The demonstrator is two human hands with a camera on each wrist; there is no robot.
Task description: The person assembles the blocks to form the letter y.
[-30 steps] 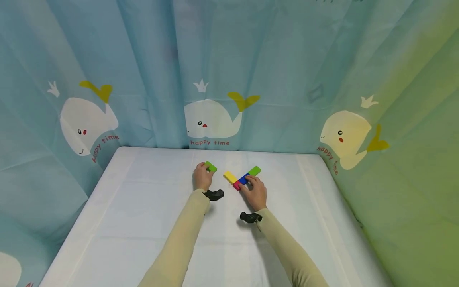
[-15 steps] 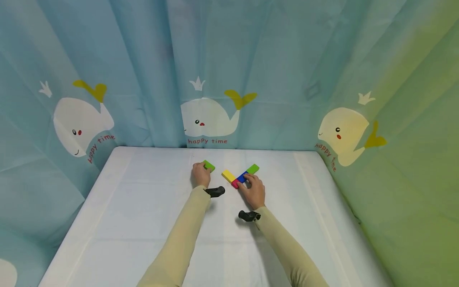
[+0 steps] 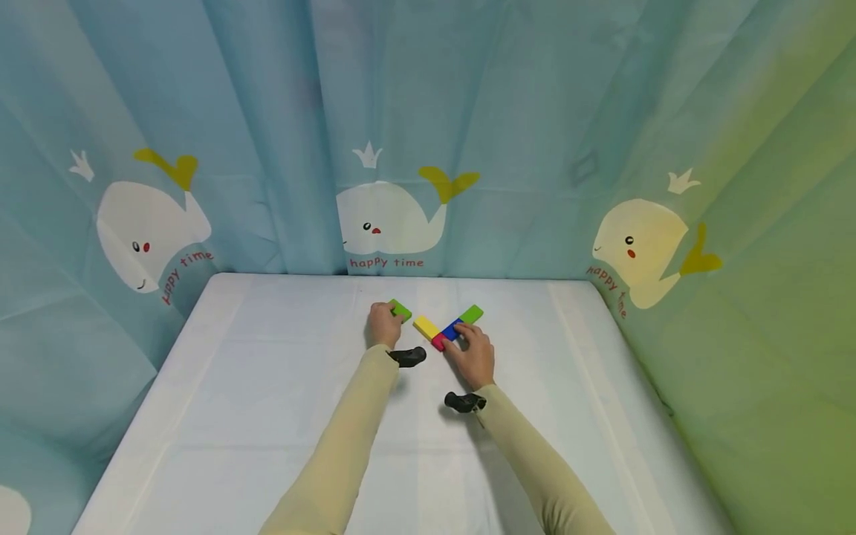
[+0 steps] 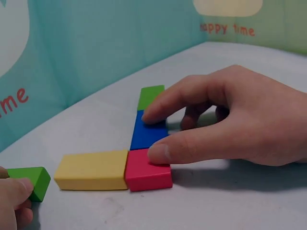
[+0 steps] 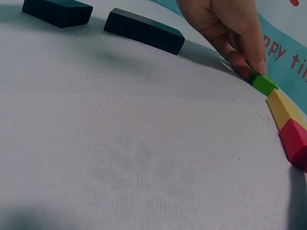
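In the head view my left hand (image 3: 385, 325) pinches a green block (image 3: 401, 310) close to the table top. A yellow block (image 4: 91, 170) lies just to the right of it, its far end touching a red block (image 4: 148, 170). From the red block, a blue block (image 4: 147, 130) and a second green block (image 4: 151, 97) run away in a line, at an angle to the yellow one. My right hand (image 3: 473, 357) rests its thumb on the red block and a fingertip on top of the blue block. Its other fingers are partly hidden behind.
The blocks lie on a white-covered table (image 3: 267, 401). A blue curtain (image 3: 281, 134) with printed whales hangs behind it, turning green on the right. Black devices are strapped to both wrists. Two dark angular shapes (image 5: 144, 31) appear at the right wrist view's upper left.
My left hand has moved right with the green block, bringing it nearer to the yellow block. My right hand stays on the red and blue blocks. The head view has shifted slightly.
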